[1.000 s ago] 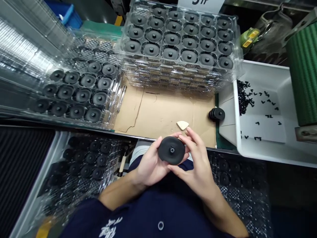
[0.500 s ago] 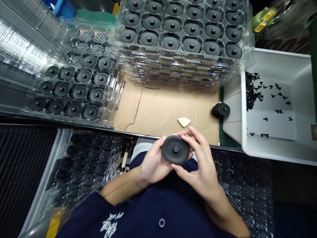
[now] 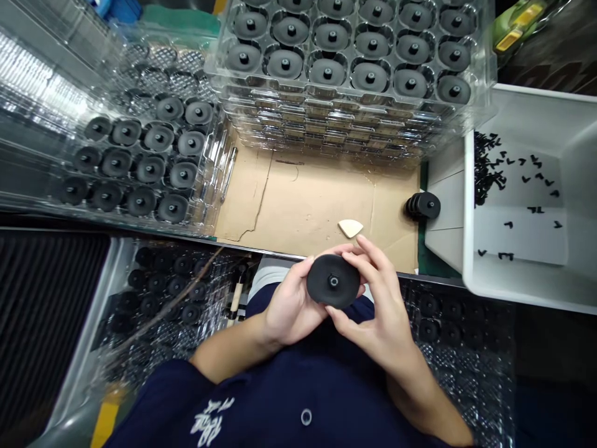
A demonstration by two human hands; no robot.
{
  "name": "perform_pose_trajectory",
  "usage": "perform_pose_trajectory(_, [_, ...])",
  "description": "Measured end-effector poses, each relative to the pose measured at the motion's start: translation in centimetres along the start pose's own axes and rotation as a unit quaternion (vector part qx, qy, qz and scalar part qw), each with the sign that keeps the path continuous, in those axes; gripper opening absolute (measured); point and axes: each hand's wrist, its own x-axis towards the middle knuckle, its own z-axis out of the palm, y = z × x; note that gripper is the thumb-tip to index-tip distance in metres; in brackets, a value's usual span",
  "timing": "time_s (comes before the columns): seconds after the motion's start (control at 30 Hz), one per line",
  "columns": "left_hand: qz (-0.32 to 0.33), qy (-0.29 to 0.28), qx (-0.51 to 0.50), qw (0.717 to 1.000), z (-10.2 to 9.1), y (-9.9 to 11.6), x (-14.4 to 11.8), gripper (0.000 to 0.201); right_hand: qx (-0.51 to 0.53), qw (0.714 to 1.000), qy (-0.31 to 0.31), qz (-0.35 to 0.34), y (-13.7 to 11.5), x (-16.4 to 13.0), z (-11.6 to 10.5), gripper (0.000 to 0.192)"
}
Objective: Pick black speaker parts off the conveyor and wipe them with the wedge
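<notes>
Both hands hold one round black disc (image 3: 321, 287) with a short hollow stud at its centre, its face turned up toward me. My left hand (image 3: 293, 305) is wrapped round its left and lower side, with the far fingers partly hidden behind it. On the other side, my right hand (image 3: 382, 305) grips the rim between thumb and fingers. Just beyond the fingertips lies a small cream wedge-shaped piece (image 3: 350, 228) on the cardboard sheet (image 3: 298, 199). A short stack of similar black discs (image 3: 426, 205) lies on its side at the sheet's right edge.
Stacked clear trays (image 3: 345, 99) of black discs stand at the back. Another clear tray (image 3: 205, 186), partly filled, is at the left. A white bin (image 3: 522, 283) with small black pieces sits right. Below the table edge are more trays (image 3: 158, 336) and a wooden-handled tool (image 3: 236, 297).
The view has shifted slightly, so the back trays and bin appear further right. Both hands keep their hold on the disc, which looks slightly turned.
</notes>
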Motion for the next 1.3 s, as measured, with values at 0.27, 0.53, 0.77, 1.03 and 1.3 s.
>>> perform_pose_trajectory(0.27, [-0.002,-0.001,-0.009,1.000,0.0,0.3,-0.1,0.044,0.000,1.000,-0.012,-0.006,0.0,0.2,0.1,0.066])
perform_pose_trajectory(0.53, [-0.021,0.005,-0.052,0.998,-1.1,1.0,0.5,0.054,0.023,0.998,-0.053,0.016,0.8,0.8,0.8,0.068])
perform_pose_trajectory(0.77, [-0.009,0.071,-0.075,0.995,-2.8,1.6,1.2,0.051,0.050,0.997,-0.059,0.030,2.0,0.9,2.1,0.077])
perform_pose_trajectory(1.03, [-0.018,0.089,-0.089,0.992,-4.5,1.9,2.3,0.050,0.039,0.997,-0.065,0.032,2.9,1.0,3.3,0.075])
perform_pose_trajectory(1.3, [-0.013,0.097,-0.101,0.990,-5.9,2.0,2.5,0.046,0.038,0.995,-0.081,0.044,3.4,0.8,4.6,0.072])
